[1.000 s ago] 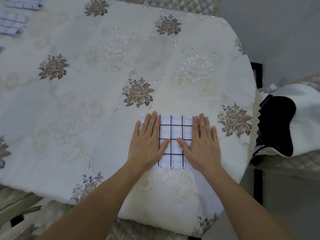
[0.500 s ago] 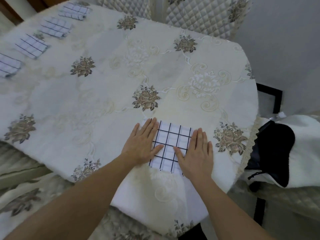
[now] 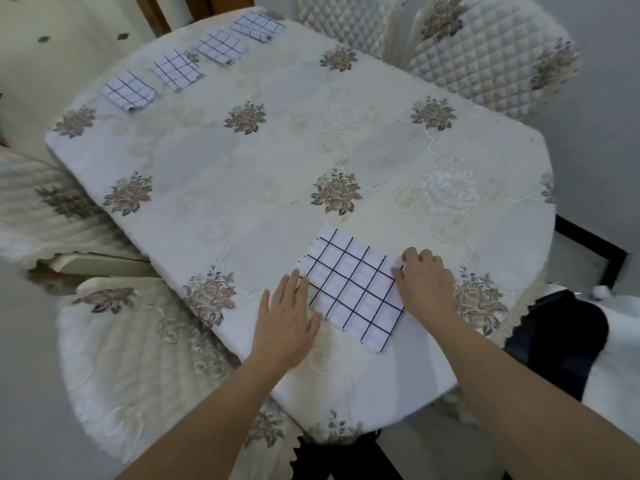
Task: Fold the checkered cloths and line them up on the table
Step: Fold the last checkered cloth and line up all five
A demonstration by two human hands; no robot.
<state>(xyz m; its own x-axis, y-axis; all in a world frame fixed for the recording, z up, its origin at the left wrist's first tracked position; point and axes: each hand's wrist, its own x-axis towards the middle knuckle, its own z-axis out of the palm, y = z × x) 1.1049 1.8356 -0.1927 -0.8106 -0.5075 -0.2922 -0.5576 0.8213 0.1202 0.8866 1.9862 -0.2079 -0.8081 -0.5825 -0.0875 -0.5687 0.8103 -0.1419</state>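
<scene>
The head view looks down on a table (image 3: 242,174) under a cream floral covering, and the cloth in hand (image 3: 353,292), white with a dark grid, lies folded into a flat rectangle near the near edge, a little right of centre and turned at an angle to that edge. The left hand (image 3: 287,323) lies flat on the covering with its fingers straight and slightly spread, the fingertips touching the cloth's left side. The right hand (image 3: 424,282) sits at the cloth's right far corner with its fingers curled and the thumb against the edge; whether it pinches the fabric or only rests on it I cannot tell, since the hand hides the contact. Along the far left side of the table four folded cloths stand in a row, well apart from the hands: the nearest (image 3: 129,91), the second (image 3: 176,71), the third (image 3: 221,48) and the farthest (image 3: 257,26), each just beside the next with a small gap. By this showing the task is well along: four pieces are folded and lined up, and a fifth looks folded but is not yet in the row. What is left, as I judge it, is to carry this piece across and set it in line. No unfolded cloths show anywhere in view.
</scene>
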